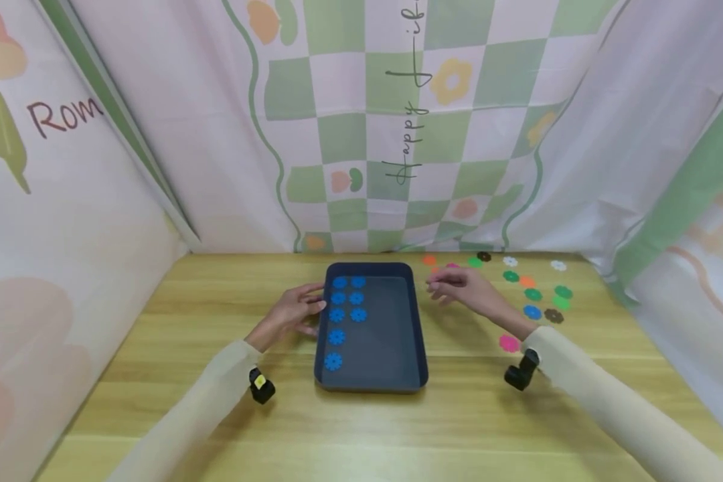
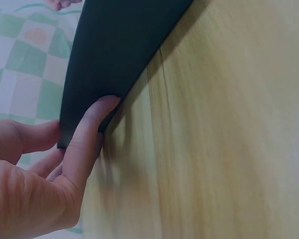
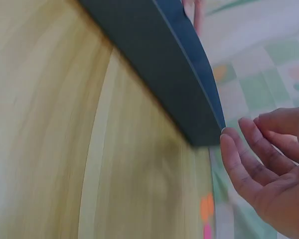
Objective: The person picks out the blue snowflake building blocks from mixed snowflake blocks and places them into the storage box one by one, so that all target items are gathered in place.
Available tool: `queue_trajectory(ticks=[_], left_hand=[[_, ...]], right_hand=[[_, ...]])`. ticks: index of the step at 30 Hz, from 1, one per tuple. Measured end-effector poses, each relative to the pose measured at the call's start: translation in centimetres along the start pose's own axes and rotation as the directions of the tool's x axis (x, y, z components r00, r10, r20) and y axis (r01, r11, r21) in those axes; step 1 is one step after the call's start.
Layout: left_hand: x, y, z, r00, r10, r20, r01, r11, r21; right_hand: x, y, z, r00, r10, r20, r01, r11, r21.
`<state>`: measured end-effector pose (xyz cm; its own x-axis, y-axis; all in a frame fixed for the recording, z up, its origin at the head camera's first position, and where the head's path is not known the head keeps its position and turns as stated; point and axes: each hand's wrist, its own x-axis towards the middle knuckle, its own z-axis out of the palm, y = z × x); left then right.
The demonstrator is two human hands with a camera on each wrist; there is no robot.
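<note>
A dark rectangular tray lies on the table, with several blue flower-shaped discs in two columns on its left half. My left hand is at the tray's left side, its fingertips at the rim. In the left wrist view one nearly straight finger lies along the outer wall. My right hand hovers off the tray's far right corner, its fingers loosely bent. The right wrist view shows the fingertips overlapping the tray corner, and nothing visible between them.
Loose flower-shaped discs in several colours lie right of the tray, among them a blue disc, a pink disc, a brown disc and a white disc. A patterned curtain hangs behind the wooden table.
</note>
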<state>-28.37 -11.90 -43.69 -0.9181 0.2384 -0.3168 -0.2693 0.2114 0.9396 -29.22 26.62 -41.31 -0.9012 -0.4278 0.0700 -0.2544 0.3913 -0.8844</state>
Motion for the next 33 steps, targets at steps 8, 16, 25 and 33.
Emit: queue_trajectory(ticks=[8,16,25,33], left_hand=[[0.1,0.0,-0.2,1.0,0.008,0.006,-0.008,1.0,-0.018],[0.3,-0.4,-0.3,1.0,0.004,0.029,-0.003,1.0,-0.02],[0.4,-0.3,-0.2,0.998,0.019,0.054,-0.017,0.999,-0.047],[0.4,-0.4,-0.5,0.998,0.017,0.067,-0.015,0.999,-0.029]], right_hand=[[-2.9,1.6,-4.0,1.0,0.024,-0.014,-0.026,0.992,-0.122],[-5.0,5.5,-7.1,0.987,-0.079,-0.138,0.042,0.966,-0.256],[-7.5,6.7,-11.8,0.999,0.03,-0.023,-0.037,0.903,-0.429],[-9.6,8.4,-13.2,0.995,0.089,0.046,-0.061,0.903,-0.426]])
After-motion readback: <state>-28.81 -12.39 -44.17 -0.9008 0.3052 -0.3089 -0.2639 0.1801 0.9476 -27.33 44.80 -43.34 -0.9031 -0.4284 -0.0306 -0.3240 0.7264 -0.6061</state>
